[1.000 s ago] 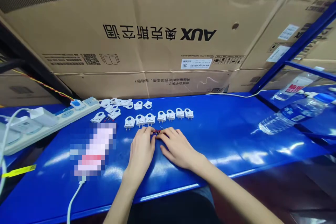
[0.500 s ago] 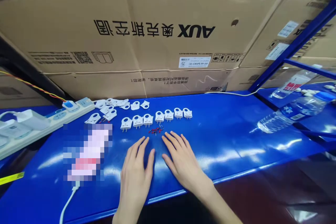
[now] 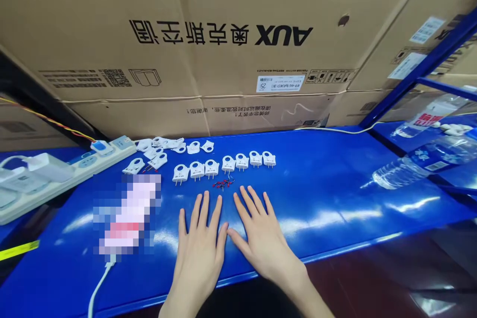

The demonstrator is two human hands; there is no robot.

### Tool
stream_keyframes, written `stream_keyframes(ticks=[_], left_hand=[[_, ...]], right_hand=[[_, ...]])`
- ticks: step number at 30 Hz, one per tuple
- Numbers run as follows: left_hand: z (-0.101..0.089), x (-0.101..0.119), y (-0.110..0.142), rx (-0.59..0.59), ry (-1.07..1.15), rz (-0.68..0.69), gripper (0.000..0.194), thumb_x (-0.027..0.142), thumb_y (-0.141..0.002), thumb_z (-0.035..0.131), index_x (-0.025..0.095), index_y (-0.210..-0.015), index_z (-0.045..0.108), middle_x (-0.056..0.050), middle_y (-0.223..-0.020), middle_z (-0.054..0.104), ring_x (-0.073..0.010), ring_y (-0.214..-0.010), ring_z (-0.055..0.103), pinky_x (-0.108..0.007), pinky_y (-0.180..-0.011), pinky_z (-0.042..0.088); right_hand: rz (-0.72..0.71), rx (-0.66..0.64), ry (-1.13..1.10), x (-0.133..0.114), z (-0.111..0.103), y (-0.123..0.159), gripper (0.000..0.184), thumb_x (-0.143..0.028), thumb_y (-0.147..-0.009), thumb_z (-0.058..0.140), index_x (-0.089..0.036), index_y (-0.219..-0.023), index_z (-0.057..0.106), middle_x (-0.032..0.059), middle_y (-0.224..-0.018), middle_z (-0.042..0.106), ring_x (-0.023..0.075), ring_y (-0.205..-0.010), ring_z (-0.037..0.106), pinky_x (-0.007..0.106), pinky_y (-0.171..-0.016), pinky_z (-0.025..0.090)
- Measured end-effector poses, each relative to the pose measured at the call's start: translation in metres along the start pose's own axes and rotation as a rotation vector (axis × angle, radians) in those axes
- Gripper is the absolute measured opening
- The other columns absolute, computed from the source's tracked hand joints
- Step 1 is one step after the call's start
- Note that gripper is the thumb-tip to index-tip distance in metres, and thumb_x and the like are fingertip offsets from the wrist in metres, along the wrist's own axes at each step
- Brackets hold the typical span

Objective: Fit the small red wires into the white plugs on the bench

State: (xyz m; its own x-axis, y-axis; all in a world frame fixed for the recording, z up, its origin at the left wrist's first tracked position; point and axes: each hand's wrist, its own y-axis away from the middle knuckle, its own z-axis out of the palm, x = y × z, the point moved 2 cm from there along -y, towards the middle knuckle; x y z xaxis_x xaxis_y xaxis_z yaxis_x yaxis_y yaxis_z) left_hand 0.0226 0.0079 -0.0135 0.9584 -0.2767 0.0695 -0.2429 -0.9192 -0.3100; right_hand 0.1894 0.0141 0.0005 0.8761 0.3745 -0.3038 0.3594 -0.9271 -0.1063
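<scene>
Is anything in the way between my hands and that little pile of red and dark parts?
Nothing visible is. Between your left hand, your right hand and the small red and dark parts, I see only blue tabletop. The row of white plugs is beyond the pile, on its far side.

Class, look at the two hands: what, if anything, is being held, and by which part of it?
Nothing is held. The left hand and right hand are spread open, palms down, and the small red parts lie beyond their fingers, untouched.
</scene>
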Motion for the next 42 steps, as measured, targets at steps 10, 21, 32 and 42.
stream_keyframes(ticks=[10, 21, 32, 42], left_hand=[[0.000, -0.003, 0.000, -0.033, 0.129, -0.024, 0.056, 0.041, -0.103, 0.038, 0.024, -0.156, 0.045, -0.013, -0.166, 0.036, -0.0354, -0.155, 0.032, -0.067, -0.123, 0.021], [-0.002, -0.005, -0.001, -0.028, 0.185, -0.035, 0.056, 0.042, -0.103, 0.040, 0.024, -0.155, 0.046, -0.013, -0.165, 0.038, -0.0363, -0.154, 0.033, -0.069, -0.123, 0.022], [-0.040, -0.003, 0.000, 0.061, 1.423, -0.593, 0.061, 0.058, -0.101, 0.043, 0.034, -0.157, 0.038, -0.009, -0.156, 0.053, -0.0300, -0.147, 0.047, -0.057, -0.124, 0.033], [-0.034, 0.003, -0.005, 0.191, 2.051, -0.915, 0.060, 0.059, -0.099, 0.037, 0.036, -0.155, 0.043, -0.006, -0.159, 0.049, -0.0309, -0.150, 0.042, -0.061, -0.111, 0.049]], right_hand=[[0.022, 0.005, -0.055, -0.003, -0.001, -0.002, 0.066, -0.053, -0.106, 0.040, -0.020, -0.163, 0.030, 0.0085, -0.170, 0.020, 0.0331, -0.158, 0.019, 0.064, -0.126, 0.026], [0.035, 0.004, -0.138, -0.001, -0.005, -0.001, 0.062, -0.049, -0.107, 0.041, -0.023, -0.163, 0.030, 0.0088, -0.171, 0.019, 0.0321, -0.159, 0.017, 0.061, -0.128, 0.023], [0.249, 0.310, -1.145, 0.008, -0.028, 0.009, 0.067, -0.047, -0.104, -0.015, -0.032, -0.167, 0.002, 0.0052, -0.171, 0.024, 0.0223, -0.153, 0.034, 0.052, -0.114, 0.048], [0.268, 0.209, -1.386, 0.006, -0.011, -0.005, 0.077, -0.044, -0.097, -0.029, -0.031, -0.166, 0.000, 0.0059, -0.167, 0.032, 0.0218, -0.148, 0.041, 0.057, -0.109, 0.051]])
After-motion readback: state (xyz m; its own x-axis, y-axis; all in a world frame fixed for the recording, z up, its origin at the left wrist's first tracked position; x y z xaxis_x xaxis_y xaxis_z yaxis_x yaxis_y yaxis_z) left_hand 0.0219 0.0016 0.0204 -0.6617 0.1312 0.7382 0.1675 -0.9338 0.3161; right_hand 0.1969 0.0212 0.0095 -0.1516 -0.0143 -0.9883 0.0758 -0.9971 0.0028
